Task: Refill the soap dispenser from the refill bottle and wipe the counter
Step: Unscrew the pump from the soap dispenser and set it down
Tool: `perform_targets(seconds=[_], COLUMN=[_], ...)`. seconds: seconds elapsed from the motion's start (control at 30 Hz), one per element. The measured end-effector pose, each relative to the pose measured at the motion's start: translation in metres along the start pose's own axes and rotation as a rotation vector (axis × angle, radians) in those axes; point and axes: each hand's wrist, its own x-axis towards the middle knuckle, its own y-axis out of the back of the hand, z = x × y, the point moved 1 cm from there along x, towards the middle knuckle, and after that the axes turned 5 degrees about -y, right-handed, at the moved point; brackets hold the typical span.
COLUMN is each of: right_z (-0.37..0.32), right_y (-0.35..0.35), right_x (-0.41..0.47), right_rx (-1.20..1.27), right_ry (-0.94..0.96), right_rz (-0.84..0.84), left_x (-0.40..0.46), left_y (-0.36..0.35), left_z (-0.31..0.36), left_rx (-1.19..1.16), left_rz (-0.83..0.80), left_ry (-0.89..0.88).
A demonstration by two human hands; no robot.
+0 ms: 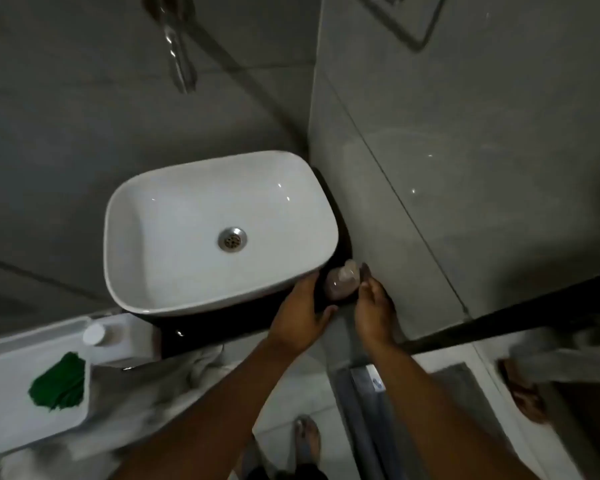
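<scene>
The soap dispenser [343, 280], a small clear pump bottle with a pinkish tint low inside, stands on the dark counter [222, 323] in the narrow gap between the white basin [174, 296] and the grey tiled wall [465, 202]. How full it is cannot be read in this dim view. Both hands flank it: the left hand [300, 315] lies just to its left with fingers reaching along the basin's edge and thumb spread toward the bottle's base, and the right hand [373, 313] sits just to its right with fingers loosely bent and tips at the bottle's side. Neither visibly closes round it; whether the tips touch it cannot be told.

Judged from this, the task is near its start: the pump top looks to be on, no pouring is under way, and no wiping is in hand.

Far to the left of the left hand, a white refill bottle [113, 344] lies capped beside a white tray [0, 403]; its contents do not show. On the tray rests a crumpled green cloth [58, 382], likely meant for the counter. The basin beyond the hands holds nothing but its metal drain [232, 239]
</scene>
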Motion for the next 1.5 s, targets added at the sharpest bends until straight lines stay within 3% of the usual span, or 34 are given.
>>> perform_targets(seconds=[0.1,0.2,0.47,0.6,0.93,1.2,1.37,1.5], right_z=[0.020,0.033,0.037,0.025,-0.057,-0.092,-0.097,-0.100], right_y=[-0.012,-0.018,-0.008,0.015,0.033,0.012,0.007,0.004], right_x=[0.017,0.020,0.009,-0.011,-0.054,-0.064,-0.066,-0.069], right_rx=[0.074,0.121,0.118,0.082,0.073,-0.064,-0.074,-0.042], right_ry=[-0.050,-0.063,-0.014,-0.028,0.244,0.383,0.392,0.406], right_rz=[-0.028,-0.058,-0.083,-0.233,-0.710,-0.719,-0.761,-0.745], left_x=[0.020,0.031,0.029,0.007,-0.041,-0.044,-0.031,-0.023], left_y=[-0.018,-0.028,-0.028,0.000,0.115,0.169,0.188,0.179], left_z=[-0.011,-0.013,-0.004,0.001,0.037,0.062,0.081,0.084], left_rx=[-0.048,-0.142,-0.107,-0.068,-0.114,-0.073,-0.233,-0.316], left_rz=[-0.071,-0.040,0.039,0.031,-0.011,-0.036,-0.145,0.087], left_ry=[0.085,0.146,0.129,0.030,-0.074,-0.127,-0.086,-0.043])
